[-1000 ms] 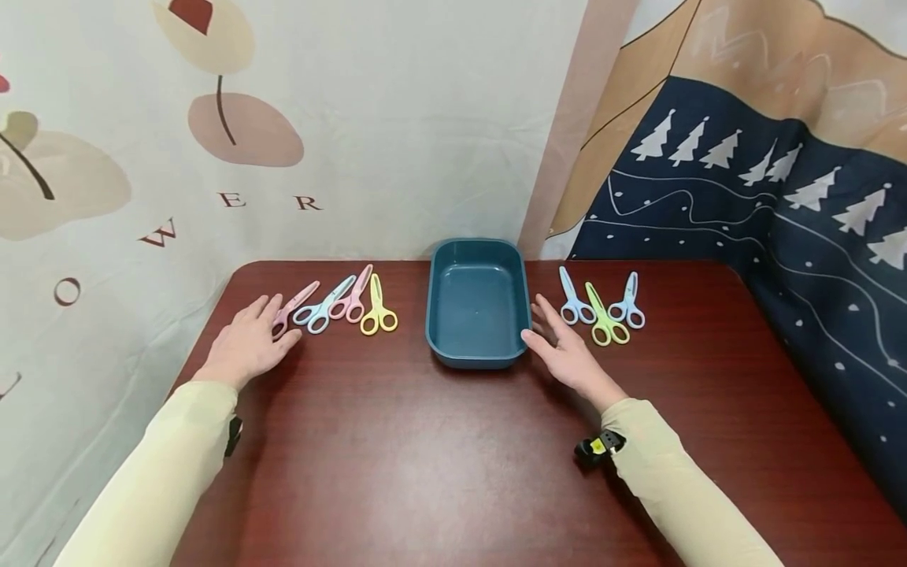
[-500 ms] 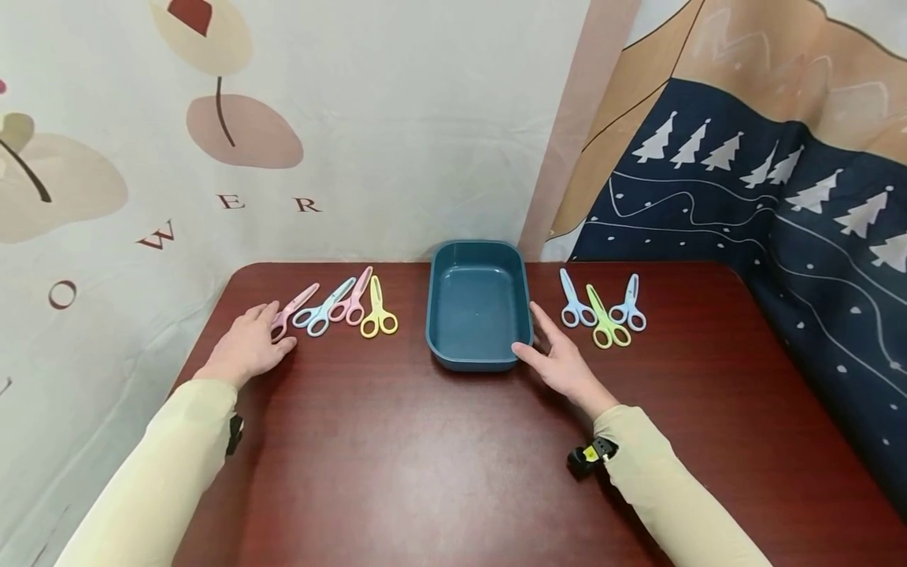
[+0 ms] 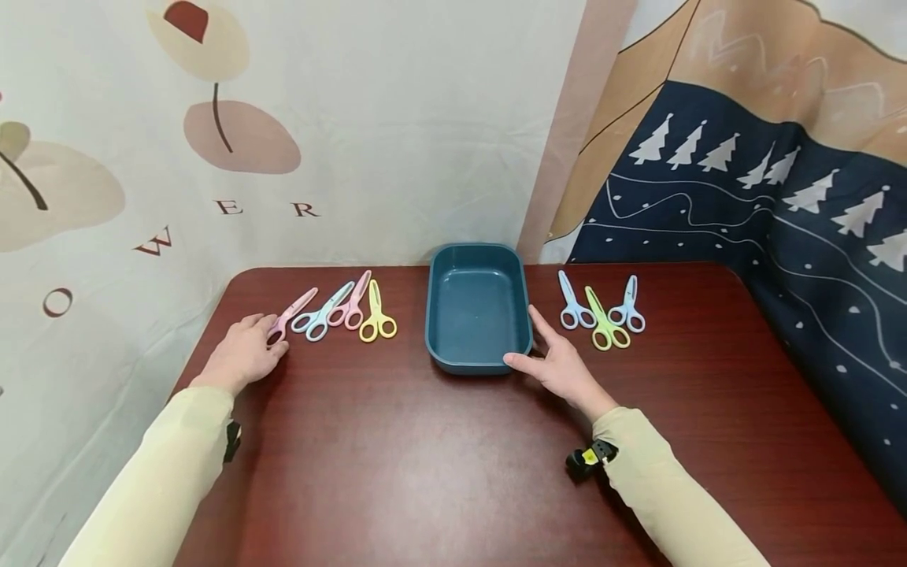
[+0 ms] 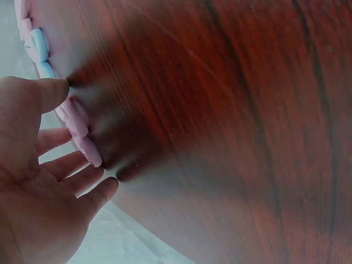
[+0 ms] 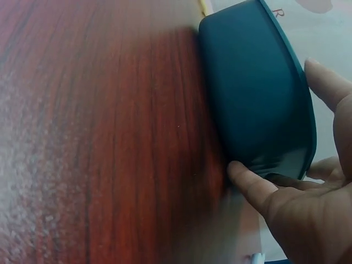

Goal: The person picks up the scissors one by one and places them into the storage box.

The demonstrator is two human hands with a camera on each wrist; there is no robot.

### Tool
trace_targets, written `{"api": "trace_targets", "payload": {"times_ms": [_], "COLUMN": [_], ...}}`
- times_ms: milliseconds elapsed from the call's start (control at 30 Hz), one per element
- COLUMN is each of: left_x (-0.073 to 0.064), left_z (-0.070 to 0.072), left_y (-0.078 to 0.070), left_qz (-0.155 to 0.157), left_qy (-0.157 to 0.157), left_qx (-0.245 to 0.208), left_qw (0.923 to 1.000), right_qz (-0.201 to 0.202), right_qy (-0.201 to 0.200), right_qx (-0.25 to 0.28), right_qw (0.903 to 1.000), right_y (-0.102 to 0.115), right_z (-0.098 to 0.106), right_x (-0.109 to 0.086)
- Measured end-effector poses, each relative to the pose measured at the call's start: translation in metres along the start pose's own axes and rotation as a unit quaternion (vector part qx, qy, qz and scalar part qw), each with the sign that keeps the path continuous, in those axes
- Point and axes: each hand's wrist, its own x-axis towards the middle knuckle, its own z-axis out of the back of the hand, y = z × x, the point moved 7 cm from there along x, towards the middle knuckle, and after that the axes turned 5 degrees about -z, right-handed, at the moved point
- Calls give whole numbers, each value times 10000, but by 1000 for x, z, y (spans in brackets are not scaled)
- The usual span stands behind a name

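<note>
On the table's left side lies a pair of pink scissors (image 3: 294, 310). My left hand (image 3: 242, 351) is over its handle end, thumb on the near side and the other fingers spread beyond. The left wrist view shows the pink handles (image 4: 77, 118) between that thumb (image 4: 54, 92) and the fingers, which are not closed round them. A dark teal bin (image 3: 478, 366) stands at the table's back middle. At its near right corner is my right hand (image 3: 563, 370), thumb towards the rim and fingers extended along the side wall. In the right wrist view the fingertips meet the bin's wall (image 5: 253, 82).
Beside the pink pair lie light blue scissors (image 3: 322, 313), another pink pair (image 3: 350, 303) and yellow scissors (image 3: 377, 315). Right of the bin are blue scissors (image 3: 574, 303), green scissors (image 3: 605, 323) and a second blue pair (image 3: 629, 303). A printed curtain (image 3: 397, 157) hangs behind the table.
My left hand has come down slightly lower over the pink scissors' handles. The right hand has moved left against the bin, its thumb shifting along towards the near corner.
</note>
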Motion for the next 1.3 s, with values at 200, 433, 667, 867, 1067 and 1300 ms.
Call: {"api": "trace_targets", "payload": {"times_ms": [200,433,667,867,1067,1300], "left_x": [0,2,0,-3,-5,-7], "left_z": [0,2,4,7,12,17], "left_y": [2,-1,1,4,2,0], "left_qz": [24,-108,-183,-140,-203,-271], "left_qy": [-112,-239,-511,-701,-976,-1219], "left_qx": [19,23,-71,-320,-415,-436], "left_qw": [9999,9997,9985,9969,9942,9912], "right_qz": [-23,25,75,32,50,90], "right_qy": [19,-57,-94,-107,-108,-105], "right_qx": [-103,-212,-183,-101,-33,-44], "right_qw": [9999,9998,9998,9999,9999,9999], "right_y": [2,2,3,3,2,3], "right_z": [-2,-2,-3,-3,-3,-3], "right_x": [0,-2,-3,-2,-2,-2]}}
